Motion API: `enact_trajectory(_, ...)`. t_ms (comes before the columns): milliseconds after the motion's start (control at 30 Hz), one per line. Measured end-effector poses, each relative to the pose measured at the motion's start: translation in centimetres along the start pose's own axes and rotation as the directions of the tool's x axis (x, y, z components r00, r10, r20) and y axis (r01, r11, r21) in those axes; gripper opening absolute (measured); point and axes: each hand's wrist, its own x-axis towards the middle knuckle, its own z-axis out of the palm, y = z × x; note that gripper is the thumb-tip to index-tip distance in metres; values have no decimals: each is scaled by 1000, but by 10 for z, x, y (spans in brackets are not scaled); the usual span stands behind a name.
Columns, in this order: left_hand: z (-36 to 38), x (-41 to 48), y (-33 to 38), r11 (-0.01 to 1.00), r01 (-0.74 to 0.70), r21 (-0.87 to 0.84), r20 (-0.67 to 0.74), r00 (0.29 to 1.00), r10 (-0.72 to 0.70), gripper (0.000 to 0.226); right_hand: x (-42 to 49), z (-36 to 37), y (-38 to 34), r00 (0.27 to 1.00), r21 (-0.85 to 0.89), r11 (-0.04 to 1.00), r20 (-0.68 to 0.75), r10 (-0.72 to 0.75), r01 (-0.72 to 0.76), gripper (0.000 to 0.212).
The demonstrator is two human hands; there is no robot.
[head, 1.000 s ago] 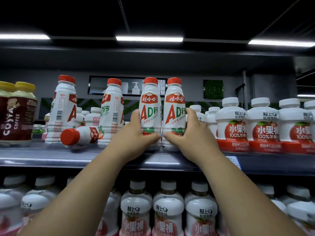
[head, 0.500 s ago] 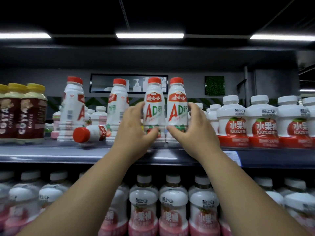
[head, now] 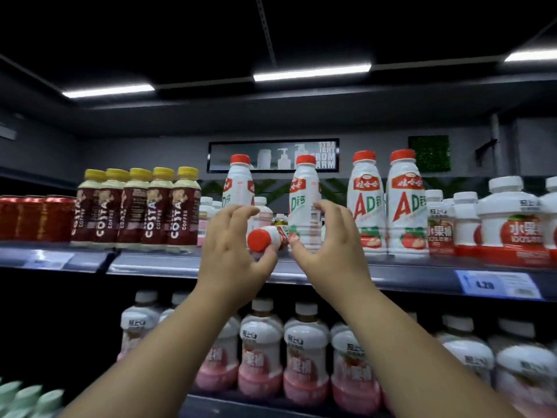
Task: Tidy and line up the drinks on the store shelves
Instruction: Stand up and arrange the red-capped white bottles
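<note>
A white AD milk bottle with a red cap (head: 262, 238) lies on its side on the upper shelf (head: 150, 262), cap toward me. My left hand (head: 233, 254) cups it: the thumb sits under the cap, the curved fingers hover above without closing. My right hand (head: 330, 245) is beside it, fingers curved and spread in front of an upright AD bottle (head: 304, 203), thumb near that bottle's base. Another AD bottle (head: 239, 188) stands behind my left hand. Two AD bottles (head: 388, 203) stand side by side, labels forward, right of my hands.
Yellow-capped Costa coffee bottles (head: 135, 206) and red cans (head: 33, 218) fill the shelf's left. White apple-juice bottles (head: 509, 218) stand at the right. Small pink bottles sit behind the AD bottles. The lower shelf holds rows of pink drinks (head: 304, 354). A price tag (head: 497, 285) hangs on the shelf edge.
Both hands have let go of the two front-facing AD bottles and moved left to the fallen bottle. The view has swung left, bringing more Costa bottles and the red cans into sight.
</note>
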Motion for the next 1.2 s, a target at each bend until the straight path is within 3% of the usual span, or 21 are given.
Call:
enact_trajectory(133,-3,6,-29,989,-22,149,173,985,-4,64,16,17,-7,984,-76,983,61,170,-165,79)
enact_trajectory(233,4,11,-42,969,-67,236,244,970,7,55,28,27,-5,961,-170,954,79,264,-248,86)
enact_trajectory(567,23,21,-58,958,-197,208,121,977,174,48,40,43,5,937,-292,897,5,348,-332,91)
enact_trajectory(633,23,29,-57,977,-158,146,94,985,145,49,39,44,6,943,-294,902,8,333,-316,89)
enact_trajectory(733,18,50,-41,992,-41,-119,57,997,48,41,34,43,6,950,-290,910,10,312,-295,86)
enact_trajectory(933,28,104,-2,854,159,-495,51,987,-154,42,27,41,4,952,-269,915,-21,306,-300,78)
enact_trajectory(1067,45,123,6,788,267,-555,89,961,-263,47,27,39,3,955,-273,918,-9,298,-289,78)
enact_trajectory(1200,64,102,1,809,400,-430,270,912,-307,86,28,37,4,955,-274,919,12,297,-282,78)
